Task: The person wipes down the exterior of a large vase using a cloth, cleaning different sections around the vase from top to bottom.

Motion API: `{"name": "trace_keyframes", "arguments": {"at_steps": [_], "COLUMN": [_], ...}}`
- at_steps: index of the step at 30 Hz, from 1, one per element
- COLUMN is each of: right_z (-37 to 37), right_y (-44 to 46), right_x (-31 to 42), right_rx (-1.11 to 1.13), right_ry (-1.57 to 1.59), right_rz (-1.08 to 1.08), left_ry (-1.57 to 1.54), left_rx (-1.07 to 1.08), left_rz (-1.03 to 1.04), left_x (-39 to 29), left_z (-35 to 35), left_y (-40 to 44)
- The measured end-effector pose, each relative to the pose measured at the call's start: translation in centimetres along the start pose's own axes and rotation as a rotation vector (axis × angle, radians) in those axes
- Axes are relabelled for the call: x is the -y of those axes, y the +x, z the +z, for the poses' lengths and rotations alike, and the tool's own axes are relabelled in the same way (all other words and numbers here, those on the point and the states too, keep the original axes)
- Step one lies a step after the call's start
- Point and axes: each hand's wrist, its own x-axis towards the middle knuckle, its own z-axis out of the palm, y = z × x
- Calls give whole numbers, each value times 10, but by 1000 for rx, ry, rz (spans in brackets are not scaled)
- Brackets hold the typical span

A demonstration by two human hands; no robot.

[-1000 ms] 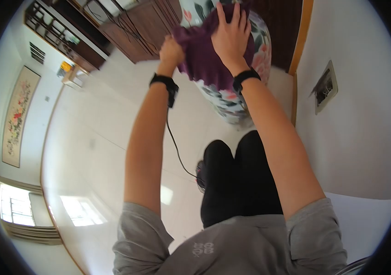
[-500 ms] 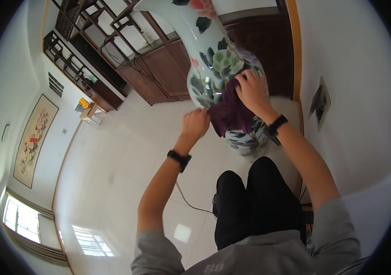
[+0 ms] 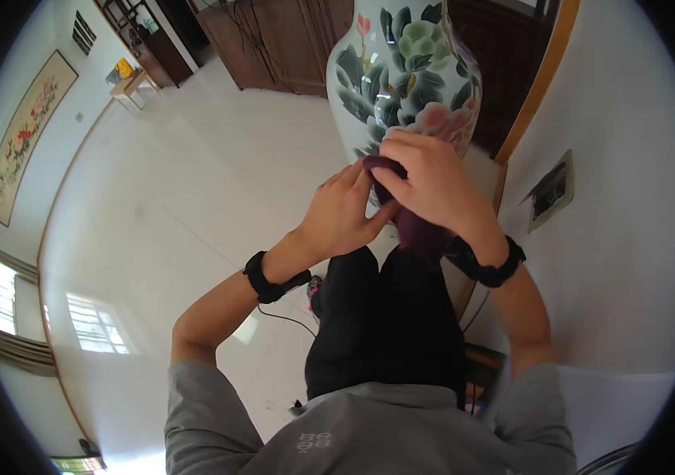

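Note:
A bunched purple cloth (image 3: 421, 236) hangs between my hands, in front of the lower part of a large white vase (image 3: 345, 119) painted with green and pink flowers. My right hand (image 3: 432, 178) grips the cloth at its top, the thumb pressed over a fold. Close against it on the left, my left hand (image 3: 345, 210) has its fingertips at the cloth's edge and its thumb stretched toward the right hand. Whether the left fingers pinch any cloth is hidden. Both wrists wear black bands. Behind my hands the vase's lower part is mostly covered.
Dark wooden cabinets (image 3: 274, 47) stand behind the vase. On the right, the white wall has an open wall box (image 3: 553, 192). A thin cable (image 3: 286, 318) runs by my legs. Far left are a small bench (image 3: 133, 89) and a hanging scroll (image 3: 30, 134).
The cloth has come off the vase's painted side and is now bunched closer to my body. My hands have drawn together, and the view has tilted downward.

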Motion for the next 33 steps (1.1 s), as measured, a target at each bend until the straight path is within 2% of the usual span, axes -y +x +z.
{"name": "trace_keyframes", "arguments": {"at_steps": [1, 2, 4, 6, 7, 8, 9, 11, 13, 15, 17, 18, 21, 28, 29, 33], "right_z": [-4, -10, -36, -82, -95, -109, -125, -150, -156, -153, -149, -149, -142, -131, -131, -134], "right_y": [-2, -7, -12, -27, -41, -49, -48, -59, -84, -111, -118, -116, -163, -152, -149, -130], "right_x": [6, 9, 30, 61, 69, 71, 68, 72, 78, 85, 83, 76, 71, 70, 73, 80], "right_rx": [11, -4, -96, -142, -185, -169, -34, 170, 148, 16, 79, 232, 108, 102, 96, 117], "right_ry": [-8, 39, 147, 448, 844, 1118, 1328, 1557, 1699, 1864, 2056, 2140, 2088, 2043, 2038, 2019], "right_rz": [-8, -51, -163, -90, -78, -95, -143, -182, -125, -50, -4, -14, -129, -176, -171, -177], "left_ry": [-19, -147, -206, -222, -220, -224, -226, -273, -321, -287, -283, -273, -314, -250, -311, -272], "left_rx": [28, -73, -64, -40, -45, -46, -47, -69, -76, -65, -49, -66, -21, -52, -91, -483], "left_rz": [-40, 22, 11, -27, -44, -63, -76, -85, -105, -80, -118, -80, -135, -115, -212, -94], "left_x": [-2, 0, -7, -13, -12, -11, -11, -14, -15, -6, -11, -11, -2, 4, -6, -23], "left_z": [3, 10, 0, -7, -11, -14, -15, -18, -24, -26, -32, -32, -32, -30, -36, -69], "left_y": [1, 0, -9, -19, -20, -23, -25, -26, -23, -25, -25, -24, -30, -36, -37, -44]}}
